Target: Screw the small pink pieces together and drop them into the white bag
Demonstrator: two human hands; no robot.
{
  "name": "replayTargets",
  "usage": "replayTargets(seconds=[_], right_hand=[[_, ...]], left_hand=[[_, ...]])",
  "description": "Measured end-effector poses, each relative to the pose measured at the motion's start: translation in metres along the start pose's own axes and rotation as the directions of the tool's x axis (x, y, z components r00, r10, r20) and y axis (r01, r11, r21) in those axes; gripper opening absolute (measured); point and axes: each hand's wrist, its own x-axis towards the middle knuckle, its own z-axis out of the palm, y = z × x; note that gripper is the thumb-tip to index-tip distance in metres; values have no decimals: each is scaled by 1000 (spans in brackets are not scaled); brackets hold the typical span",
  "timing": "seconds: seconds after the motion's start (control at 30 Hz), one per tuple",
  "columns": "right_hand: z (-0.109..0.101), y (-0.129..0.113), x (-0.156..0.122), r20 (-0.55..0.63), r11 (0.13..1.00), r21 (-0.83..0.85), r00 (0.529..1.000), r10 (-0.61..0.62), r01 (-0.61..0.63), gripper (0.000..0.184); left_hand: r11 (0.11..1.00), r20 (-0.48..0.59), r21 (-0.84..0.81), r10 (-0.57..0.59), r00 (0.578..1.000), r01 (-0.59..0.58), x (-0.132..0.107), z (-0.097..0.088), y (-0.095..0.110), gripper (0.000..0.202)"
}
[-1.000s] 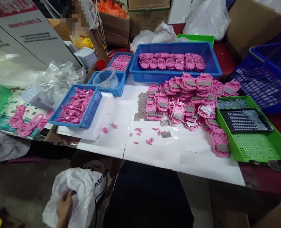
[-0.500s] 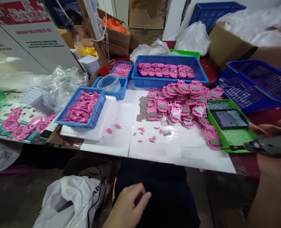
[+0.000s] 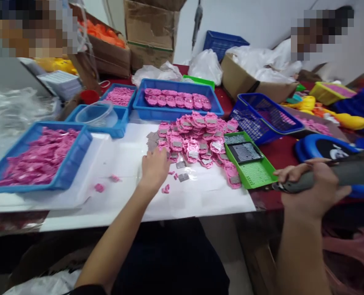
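Note:
My left hand [image 3: 155, 166] reaches over the white work surface to the near left edge of a heap of pink plastic shells [image 3: 192, 149]. Its fingertips point away from me beside grey metal plates [image 3: 153, 141]; whether they pinch anything is hidden. My right hand [image 3: 312, 186] is wrapped around a dark grey electric screwdriver [image 3: 348, 174], its tip aimed left near the green tray [image 3: 260, 178]. Small pink parts [image 3: 166, 189] and a loose metal plate [image 3: 183, 177] lie in front of the heap. One shell [image 3: 232, 175] sits apart at the heap's right.
A blue tray [image 3: 77, 164] of pink pieces stands left. Behind are a blue tray [image 3: 220, 110] with rows of pink shells and a smaller tray [image 3: 132, 100] of pink bits. A blue basket [image 3: 246, 119] stands right. Other people are partly visible at the back.
My left hand has moved from my lap up to the heap's left edge. The view has swung right. My right hand still holds the electric screwdriver near the green tray.

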Motion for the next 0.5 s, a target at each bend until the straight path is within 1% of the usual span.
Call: replayTargets(seconds=[0.07,0.1,0.13,0.23,0.3,0.33,0.4,0.47,0.5], right_hand=[[1,6,11,-39,996,9,995,-87,88,22],[1,9,16,-48,995,9,994,-103,103,23],[1,11,21,-58,995,11,994,-97,98,25],[-2,17,28,-50,1000,-12,999,-21,21,30],[-4,20,29,-41,999,-38,999,23,-24,30],[-5,22,29,-38,998,-55,998,42,-44,30],[-9,27,29,-37,993,-86,996,80,-83,30],[-13,30,29,-57,988,-92,991,120,-125,33],[-16,32,30,-76,985,-75,986,150,-155,34]], left_hand=[[1000,5,19,-3,1000,3,0,-2,-2,35],[1000,-2,23,-4,1000,4,1,-1,-4,35],[1000,-11,22,-8,1000,8,1,1,-7,34],[999,-57,-29,-36,998,34,2,7,-17,30],[996,-151,-90,-32,988,19,-4,10,-25,30],[993,-222,-120,-10,975,-17,-10,11,-29,32],[974,-362,-169,80,929,-150,-29,13,-33,36],[918,-432,-200,232,872,-343,-55,17,-29,36],[874,-428,-213,319,846,-437,-69,21,-24,35]])
